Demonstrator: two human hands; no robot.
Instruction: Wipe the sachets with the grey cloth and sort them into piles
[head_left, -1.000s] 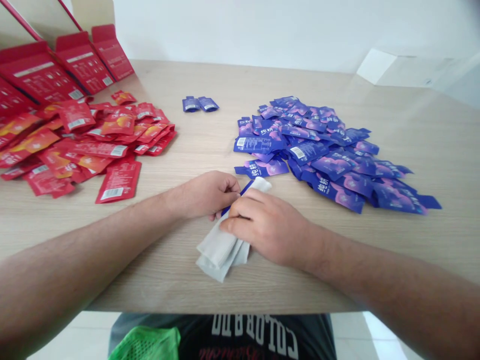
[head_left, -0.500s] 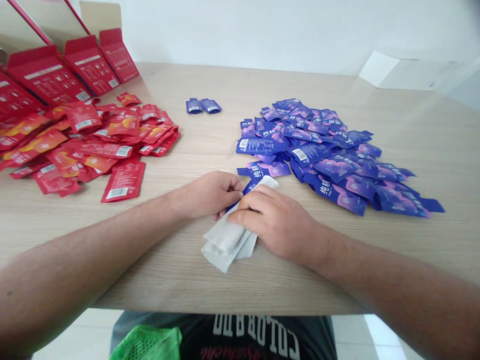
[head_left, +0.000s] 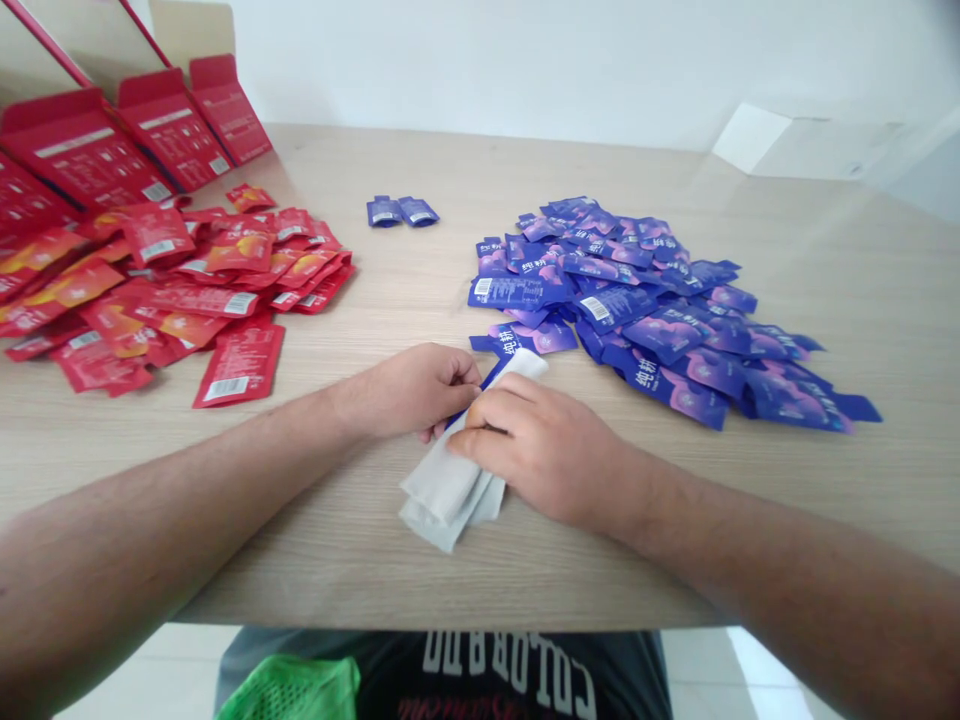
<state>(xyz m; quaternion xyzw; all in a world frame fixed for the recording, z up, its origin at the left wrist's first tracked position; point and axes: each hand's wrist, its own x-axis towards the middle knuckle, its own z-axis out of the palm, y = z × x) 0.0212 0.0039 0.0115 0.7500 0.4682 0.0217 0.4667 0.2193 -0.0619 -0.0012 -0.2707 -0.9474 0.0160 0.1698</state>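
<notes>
Near the table's front, my right hand [head_left: 536, 435] is closed on a folded white cloth [head_left: 442, 485], possibly a wipe or tissue. The cloth lies over a blue sachet [head_left: 493, 374], of which only a narrow strip shows beside it. My left hand [head_left: 420, 392] pinches that sachet along its left side; the fingertips are partly hidden. Just beyond my hands begins a heap of blue and purple sachets [head_left: 607, 275], one of them almost touching the cloth's far end.
On the left lies a pile of red and orange sachets [head_left: 240, 245], with red cartons [head_left: 94, 145] standing behind it. Two small blue sachets [head_left: 401, 211] lie at the back middle. A white box [head_left: 795, 145] is at the back right. Green mesh fabric [head_left: 292, 688] hangs below the table edge.
My right hand and the cloth have slid slightly down and left along the blue sachet. My left hand keeps its pinch. The whole view has shifted a little.
</notes>
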